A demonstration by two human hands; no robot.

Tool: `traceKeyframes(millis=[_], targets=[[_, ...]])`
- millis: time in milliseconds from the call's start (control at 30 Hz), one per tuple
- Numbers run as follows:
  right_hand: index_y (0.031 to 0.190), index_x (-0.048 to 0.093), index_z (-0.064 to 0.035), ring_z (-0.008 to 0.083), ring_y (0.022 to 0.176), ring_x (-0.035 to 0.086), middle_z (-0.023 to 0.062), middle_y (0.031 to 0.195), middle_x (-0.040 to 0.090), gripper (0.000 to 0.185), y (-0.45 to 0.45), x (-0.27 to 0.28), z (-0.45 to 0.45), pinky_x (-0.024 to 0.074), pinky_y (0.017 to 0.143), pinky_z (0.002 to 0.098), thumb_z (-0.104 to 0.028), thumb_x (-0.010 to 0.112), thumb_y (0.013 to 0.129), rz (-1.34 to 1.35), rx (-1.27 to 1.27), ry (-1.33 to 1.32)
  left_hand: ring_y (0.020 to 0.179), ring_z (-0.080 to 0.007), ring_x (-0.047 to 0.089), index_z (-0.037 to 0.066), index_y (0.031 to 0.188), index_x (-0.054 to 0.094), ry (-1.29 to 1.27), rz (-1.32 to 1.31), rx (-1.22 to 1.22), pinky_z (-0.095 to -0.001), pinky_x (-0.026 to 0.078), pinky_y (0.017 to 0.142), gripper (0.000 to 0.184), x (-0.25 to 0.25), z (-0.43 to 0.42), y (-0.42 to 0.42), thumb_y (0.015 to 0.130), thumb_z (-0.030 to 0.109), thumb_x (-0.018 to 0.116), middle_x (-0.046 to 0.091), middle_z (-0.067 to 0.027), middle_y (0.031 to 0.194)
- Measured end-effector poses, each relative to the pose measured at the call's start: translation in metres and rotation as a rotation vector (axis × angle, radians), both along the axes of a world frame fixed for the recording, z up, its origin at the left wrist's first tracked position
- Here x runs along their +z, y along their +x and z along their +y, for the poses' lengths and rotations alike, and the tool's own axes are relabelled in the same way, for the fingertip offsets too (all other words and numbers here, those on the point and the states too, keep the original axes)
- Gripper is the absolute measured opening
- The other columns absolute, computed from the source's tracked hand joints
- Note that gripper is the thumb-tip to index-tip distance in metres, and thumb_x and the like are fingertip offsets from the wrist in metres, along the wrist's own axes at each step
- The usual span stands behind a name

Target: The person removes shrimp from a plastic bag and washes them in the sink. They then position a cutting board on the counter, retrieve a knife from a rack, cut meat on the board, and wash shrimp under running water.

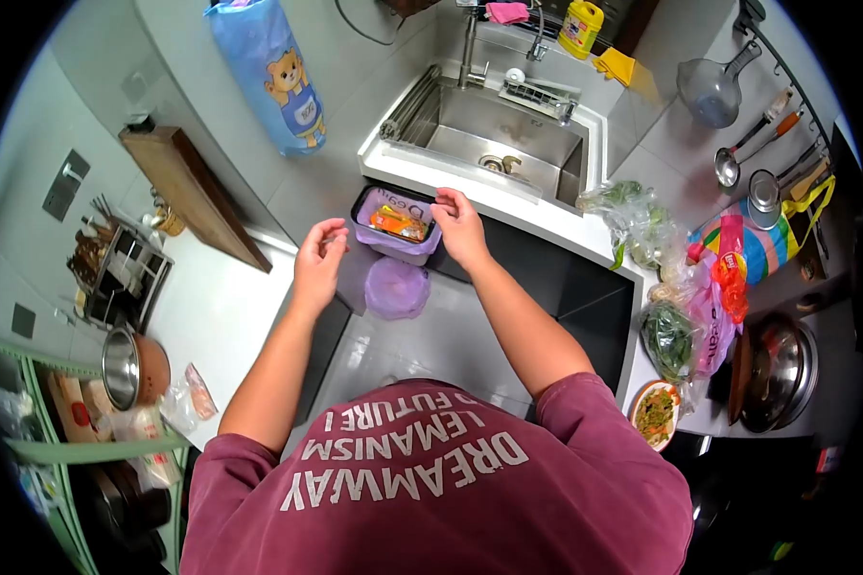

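Note:
A small bin [420,251] with a black rim and a purple liner stands on the floor below the sink counter. Inside it lies an orange and yellow wrapper [399,223]. In front of the bin, a round, filled purple bag [396,289] rests on the floor. My left hand [322,257] hovers left of the bin, fingers loosely curled and apart, holding nothing. At the bin's right side is my right hand [460,228], its fingers bent and apart with nothing visible in them. Whether its fingertips touch the rim I cannot tell.
The steel sink [556,153] is set in the white counter ahead. Vegetables in plastic bags [668,337] and a plate of food [655,415] sit on the right counter. A pot [136,369] is at left; a wooden board [197,196] stands upright there.

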State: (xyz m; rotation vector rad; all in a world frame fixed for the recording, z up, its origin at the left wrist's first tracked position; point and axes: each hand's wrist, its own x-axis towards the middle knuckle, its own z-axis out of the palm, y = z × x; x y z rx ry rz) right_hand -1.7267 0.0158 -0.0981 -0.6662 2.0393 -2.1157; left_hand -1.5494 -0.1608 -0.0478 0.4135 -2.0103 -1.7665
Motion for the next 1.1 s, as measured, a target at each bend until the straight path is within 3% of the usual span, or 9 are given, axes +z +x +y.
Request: traceKeyframes(millis=[233, 400, 533, 600, 733, 833, 967, 1067, 1100], targets=[[0.119, 0.052, 0.0, 0.0158, 0.101, 0.058, 0.0117, 0.111, 0.058, 0.037, -0.053, -0.018, 0.042, 0.0486, 0.086, 0.0272, -0.011, 0.065, 0.086, -0.036, -0.192, 0.033, 0.086, -0.0086, 0.056, 0.0, 0.119, 0.053, 0.097, 0.028, -0.183, -0.0229, 0.047, 0.078, 0.028, 0.005, -0.001, -0.097, 0.093, 0.009, 0.055, 0.058, -0.0067, 0.107], [0.12, 0.051, 0.0005, 0.0176, 0.104, 0.057, 0.0133, 0.113, 0.058, 0.037, -0.13, -0.024, 0.1, 0.0469, 0.089, 0.0277, -0.01, 0.063, 0.087, -0.085, -0.333, 0.04, 0.084, -0.009, 0.057, 0.002, 0.12, 0.053, 0.039, -0.005, -0.283, -0.0223, 0.045, 0.072, 0.029, -0.012, 0.025, -0.214, 0.093, 0.011, 0.054, 0.056, -0.0064, 0.114], [0.121, 0.05, 0.0016, 0.018, 0.106, 0.056, 0.0137, 0.115, 0.057, 0.038, -0.212, -0.042, 0.124, 0.0455, 0.091, 0.0278, -0.011, 0.062, 0.088, -0.139, -0.304, -0.085, 0.08, -0.0076, 0.056, 0.004, 0.12, 0.053, 0.034, -0.05, -0.276, -0.0224, 0.043, 0.067, 0.03, -0.02, 0.052, -0.314, 0.091, 0.012, 0.057, 0.059, -0.0038, 0.108], [0.122, 0.05, 0.0012, 0.018, 0.106, 0.056, 0.014, 0.116, 0.057, 0.039, -0.257, -0.048, 0.132, 0.045, 0.091, 0.0277, -0.012, 0.062, 0.088, -0.2, -0.297, -0.054, 0.088, -0.0113, 0.058, 0.007, 0.122, 0.053, -0.006, -0.019, -0.257, -0.026, 0.044, 0.073, 0.032, -0.031, 0.058, -0.365, 0.092, 0.018, 0.055, 0.058, -0.0022, 0.111], [0.122, 0.049, 0.0011, 0.0173, 0.105, 0.057, 0.0134, 0.117, 0.057, 0.039, -0.337, -0.049, 0.146, 0.0451, 0.09, 0.0275, -0.013, 0.061, 0.088, -0.236, -0.232, -0.01, 0.086, -0.0111, 0.059, 0.01, 0.121, 0.054, -0.071, -0.145, -0.193, -0.0262, 0.044, 0.073, 0.031, -0.035, 0.068, -0.442, 0.091, 0.019, 0.057, 0.059, -0.001, 0.104], [0.121, 0.051, 0.0001, 0.0152, 0.103, 0.057, 0.0114, 0.115, 0.059, 0.038, -0.385, -0.06, 0.149, 0.0449, 0.089, 0.0264, -0.016, 0.061, 0.089, -0.287, -0.198, -0.024, 0.072, -0.0099, 0.058, 0.01, 0.119, 0.055, 0.014, -0.199, -0.098, -0.0246, 0.044, 0.063, 0.032, -0.041, 0.072, -0.488, 0.089, 0.019, 0.06, 0.062, -0.0051, 0.079], [0.119, 0.053, -0.0008, 0.0131, 0.1, 0.056, 0.0081, 0.111, 0.061, 0.035, -0.428, -0.078, 0.137, 0.0446, 0.087, 0.0251, -0.017, 0.062, 0.089, -0.352, -0.188, 0.001, 0.076, -0.0151, 0.064, 0.01, 0.119, 0.055, -0.138, -0.236, -0.138, -0.0286, 0.048, 0.071, 0.036, -0.07, 0.051, -0.561, 0.085, 0.021, 0.062, 0.065, -0.0083, 0.085], [0.117, 0.055, -0.0014, 0.0119, 0.1, 0.056, 0.0056, 0.107, 0.061, 0.033, -0.45, -0.085, 0.126, 0.0441, 0.087, 0.0247, -0.017, 0.061, 0.089, -0.396, -0.204, 0.005, 0.076, -0.0154, 0.064, 0.009, 0.116, 0.053, -0.206, -0.257, -0.177, -0.03, 0.049, 0.066, 0.031, -0.079, 0.033, -0.628, 0.087, 0.016, 0.06, 0.052, -0.0092, 0.126], [0.118, 0.055, -0.0025, 0.0115, 0.101, 0.056, 0.005, 0.108, 0.061, 0.032, -0.456, -0.087, 0.124, 0.0431, 0.087, 0.024, -0.017, 0.061, 0.09, -0.41, -0.204, 0.017, 0.075, -0.0164, 0.064, 0.008, 0.114, 0.054, -0.242, -0.256, -0.191, -0.0305, 0.049, 0.067, 0.03, -0.084, 0.028, -0.649, 0.085, 0.015, 0.06, 0.049, -0.0107, 0.131]])
